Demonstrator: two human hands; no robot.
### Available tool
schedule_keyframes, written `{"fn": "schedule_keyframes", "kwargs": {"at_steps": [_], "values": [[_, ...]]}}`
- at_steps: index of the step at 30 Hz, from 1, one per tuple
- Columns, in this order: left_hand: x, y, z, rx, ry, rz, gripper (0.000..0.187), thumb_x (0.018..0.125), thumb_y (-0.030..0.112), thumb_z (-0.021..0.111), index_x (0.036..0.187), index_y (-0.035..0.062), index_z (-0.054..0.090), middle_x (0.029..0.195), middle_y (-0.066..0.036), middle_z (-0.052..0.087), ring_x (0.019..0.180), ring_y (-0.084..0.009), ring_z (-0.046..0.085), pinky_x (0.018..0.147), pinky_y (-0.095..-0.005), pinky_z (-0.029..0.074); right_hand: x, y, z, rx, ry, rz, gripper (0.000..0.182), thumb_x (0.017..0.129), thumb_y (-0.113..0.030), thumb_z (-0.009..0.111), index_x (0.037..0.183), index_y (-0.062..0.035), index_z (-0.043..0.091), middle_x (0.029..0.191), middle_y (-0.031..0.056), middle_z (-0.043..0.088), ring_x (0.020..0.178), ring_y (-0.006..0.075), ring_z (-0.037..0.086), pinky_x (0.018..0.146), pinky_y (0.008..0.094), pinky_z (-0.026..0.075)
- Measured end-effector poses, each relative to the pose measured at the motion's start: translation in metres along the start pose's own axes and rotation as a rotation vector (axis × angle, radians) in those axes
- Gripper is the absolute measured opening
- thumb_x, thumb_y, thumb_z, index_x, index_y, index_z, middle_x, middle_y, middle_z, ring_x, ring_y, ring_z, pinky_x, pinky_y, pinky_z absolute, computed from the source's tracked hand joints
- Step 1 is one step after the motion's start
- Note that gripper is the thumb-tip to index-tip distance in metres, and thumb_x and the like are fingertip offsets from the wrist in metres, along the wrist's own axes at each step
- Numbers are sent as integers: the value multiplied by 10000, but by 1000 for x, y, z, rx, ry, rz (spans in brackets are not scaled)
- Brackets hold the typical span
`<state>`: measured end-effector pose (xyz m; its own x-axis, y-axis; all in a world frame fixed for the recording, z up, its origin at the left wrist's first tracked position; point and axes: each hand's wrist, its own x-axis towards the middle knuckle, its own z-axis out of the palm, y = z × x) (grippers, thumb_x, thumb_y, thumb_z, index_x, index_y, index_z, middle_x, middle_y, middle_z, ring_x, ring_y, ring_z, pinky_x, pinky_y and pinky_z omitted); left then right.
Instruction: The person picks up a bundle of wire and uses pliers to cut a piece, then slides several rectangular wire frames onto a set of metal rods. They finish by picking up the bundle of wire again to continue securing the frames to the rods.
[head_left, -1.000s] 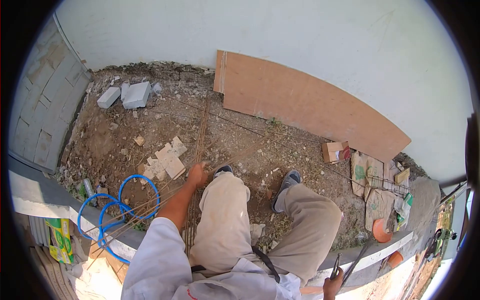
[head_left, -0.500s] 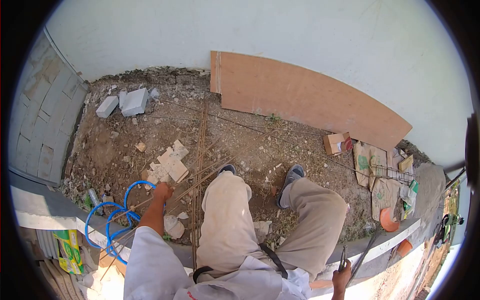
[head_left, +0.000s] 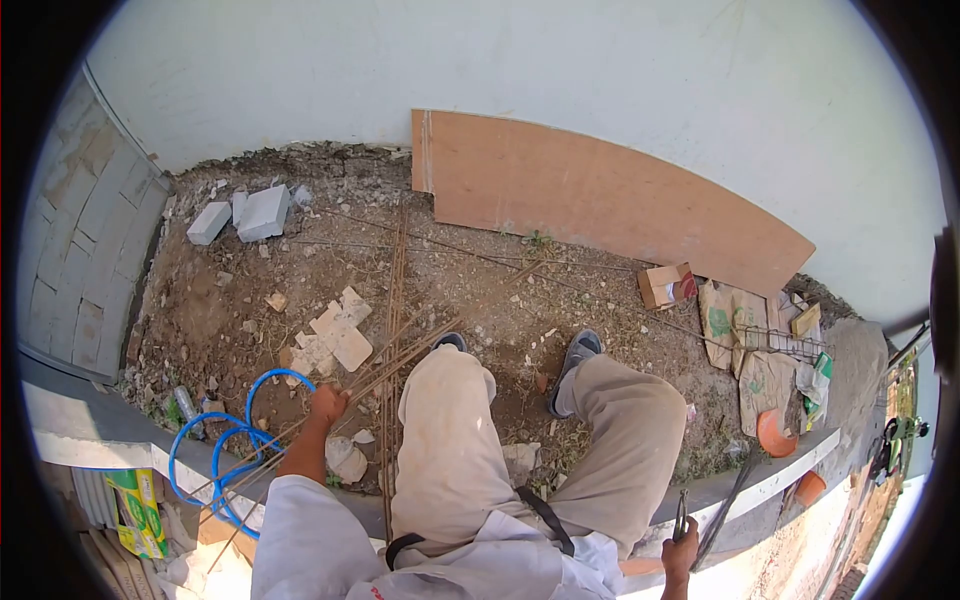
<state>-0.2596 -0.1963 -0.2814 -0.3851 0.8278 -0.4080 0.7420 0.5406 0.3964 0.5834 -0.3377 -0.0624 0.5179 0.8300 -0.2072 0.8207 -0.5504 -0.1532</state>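
My left hand [head_left: 328,402] is closed around thin rusty steel rods [head_left: 405,352] that slant from the lower left up past my knee. Close by, a coiled blue hose [head_left: 215,478] hangs over the low ledge, with the rods crossing it. Another bundle of long rods [head_left: 397,270] lies on the dirt, running away from me beside my leg. Low at the right, my right hand [head_left: 681,552] grips a pair of dark pliers [head_left: 682,508], jaws pointing up. Beside it several dark thin rods or wires [head_left: 728,505] lean across the ledge.
A brown plywood sheet [head_left: 600,190] leans on the pale wall. White blocks [head_left: 263,213] and broken board pieces [head_left: 348,347] lie on the dirt. At right are a small carton [head_left: 667,286], paper sacks [head_left: 768,388] and an orange bucket [head_left: 775,433]. The concrete ledge [head_left: 775,472] crosses in front.
My left hand has come slightly closer to my body with the rods in it. The view has shifted a little; my right hand keeps its hold on the pliers.
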Motion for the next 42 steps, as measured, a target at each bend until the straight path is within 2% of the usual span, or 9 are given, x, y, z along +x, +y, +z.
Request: {"fn": "schedule_keyframes", "kwargs": {"at_steps": [6,18,30,32,33,35,37,39,42], "values": [[-17,44,-5,43,54,170,328,930,323,661,885,14,761,849,-297,698,862,-480,699,796,-565,541,1,0,3,-35,-34,6,717,706,38,685,1388,-95,508,1083,228,632,1011,449,644,872,536,507],[-18,85,16,337,-59,65,241,961,201,568,1032,14,704,1003,-266,750,954,-436,742,862,-545,582,8,-13,8,24,-9,-77,663,679,50,648,1324,-57,543,1001,240,647,938,453,643,843,527,502],[-23,65,14,48,55,158,463,1006,384,608,1223,-24,624,1025,-318,715,1029,-498,692,898,-564,539,-12,16,31,41,15,59,678,713,40,643,1371,-63,510,1023,289,637,937,470,649,835,550,510],[-20,58,12,81,-45,172,464,957,399,684,1141,-27,691,1012,-324,708,1036,-493,686,886,-564,529,-23,16,31,60,48,67,675,724,17,643,1380,-56,499,1015,303,631,950,505,626,840,563,502],[-4,38,24,81,-102,221,390,932,354,714,937,-36,717,907,-307,710,920,-499,691,810,-545,535,-30,12,27,76,46,77,681,741,5,658,1395,-67,486,1056,309,623,997,519,615,874,564,501],[9,30,27,-151,-166,150,349,924,265,682,747,-34,656,608,-189,638,544,-327,636,555,-445,513,-38,5,18,79,16,154,696,778,-29,699,1430,-95,463,1135,313,607,1046,534,605,914,571,504],[8,33,15,-198,-158,426,359,979,229,582,753,-39,665,564,-111,622,490,-195,611,466,-372,482,-42,11,17,103,-5,185,710,814,-75,731,1465,-125,451,1188,288,598,1085,512,615,942,561,512],[-10,59,-7,-124,-198,340,361,1002,214,566,760,-41,649,567,-110,627,498,-203,609,492,-390,491,-43,16,20,128,-12,208,706,835,-103,736,1482,-139,454,1231,270,588,1114,496,619,969,546,515],[-19,57,-22,-139,-109,289,387,946,302,645,868,-71,710,715,-250,689,674,-361,690,625,-473,523,-48,26,34,141,57,186,705,826,-104,763,1463,-140,463,1219,261,600,1092,504,614,925,551,523]]}}
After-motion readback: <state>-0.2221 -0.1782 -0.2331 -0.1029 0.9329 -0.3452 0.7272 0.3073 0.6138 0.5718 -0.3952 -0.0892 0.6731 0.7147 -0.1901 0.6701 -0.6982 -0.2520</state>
